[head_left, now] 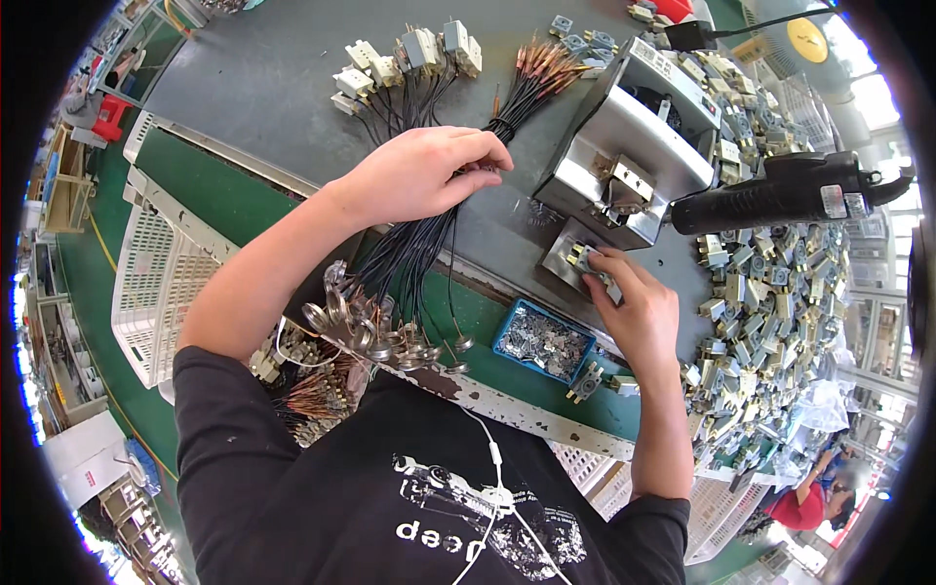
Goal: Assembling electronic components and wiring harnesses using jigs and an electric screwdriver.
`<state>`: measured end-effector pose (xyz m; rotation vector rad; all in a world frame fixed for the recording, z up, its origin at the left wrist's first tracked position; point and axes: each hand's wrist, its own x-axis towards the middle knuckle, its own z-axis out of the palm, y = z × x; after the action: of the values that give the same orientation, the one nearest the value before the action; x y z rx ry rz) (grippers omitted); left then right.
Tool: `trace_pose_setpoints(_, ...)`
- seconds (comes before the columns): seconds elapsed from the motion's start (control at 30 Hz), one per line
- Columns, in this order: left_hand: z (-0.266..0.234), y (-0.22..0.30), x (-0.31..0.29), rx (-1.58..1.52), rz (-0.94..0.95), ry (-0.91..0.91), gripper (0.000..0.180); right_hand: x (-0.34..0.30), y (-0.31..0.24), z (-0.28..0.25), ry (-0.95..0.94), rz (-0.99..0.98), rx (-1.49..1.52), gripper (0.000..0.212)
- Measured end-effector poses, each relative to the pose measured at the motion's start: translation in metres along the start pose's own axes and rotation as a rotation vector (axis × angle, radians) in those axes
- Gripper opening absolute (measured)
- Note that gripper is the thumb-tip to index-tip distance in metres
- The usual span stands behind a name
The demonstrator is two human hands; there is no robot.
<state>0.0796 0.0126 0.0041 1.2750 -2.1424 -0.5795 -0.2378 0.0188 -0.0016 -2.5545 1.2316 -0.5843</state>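
Over the bundle of black wires (417,255), my left hand (429,174) has its thumb and forefinger pinched together. Whatever lies between those fingertips is too small to make out. The wires run under this hand, with round metal parts (375,336) hanging at their near ends. My right hand (639,307) grips a small grey-and-white connector block (612,288) between thumb and fingers. It is at a metal plate (560,261) in front of the silver bench machine (609,156). Part of the block is hidden by my fingers.
A blue tray (503,348) of small metal pieces sits near the table's front edge, beside a loose connector block (585,382). Many grey-and-white blocks (770,312) are heaped at right. A black power screwdriver (770,195) reaches across them. Wired white blocks (366,73) lie at the back.
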Motion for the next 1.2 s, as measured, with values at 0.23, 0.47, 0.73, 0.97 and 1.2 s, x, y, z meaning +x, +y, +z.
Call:
trace_pose_setpoints(0.23,0.002,-0.001,-0.001,-0.014,0.02,0.015,0.018,-0.015,0.009,0.013,0.091,0.079,0.121,0.023)
trace_pose_setpoints(0.47,0.002,-0.002,-0.001,-0.001,0.002,0.01,0.017,-0.008,0.001,0.022,0.083,0.036,0.035,0.03)
trace_pose_setpoints(0.73,0.005,-0.002,0.005,-0.065,0.03,0.073,0.016,-0.002,-0.092,0.046,-0.352,0.137,0.762,0.075)
trace_pose_setpoints(0.97,0.011,-0.018,0.004,0.132,0.228,0.066,0.017,0.014,-0.066,0.01,-0.552,0.381,0.921,0.063)
trace_pose_setpoints(1.2,0.012,0.0,0.012,0.027,0.235,0.098,0.016,-0.03,-0.037,-0.027,-0.133,-0.039,0.044,0.045)
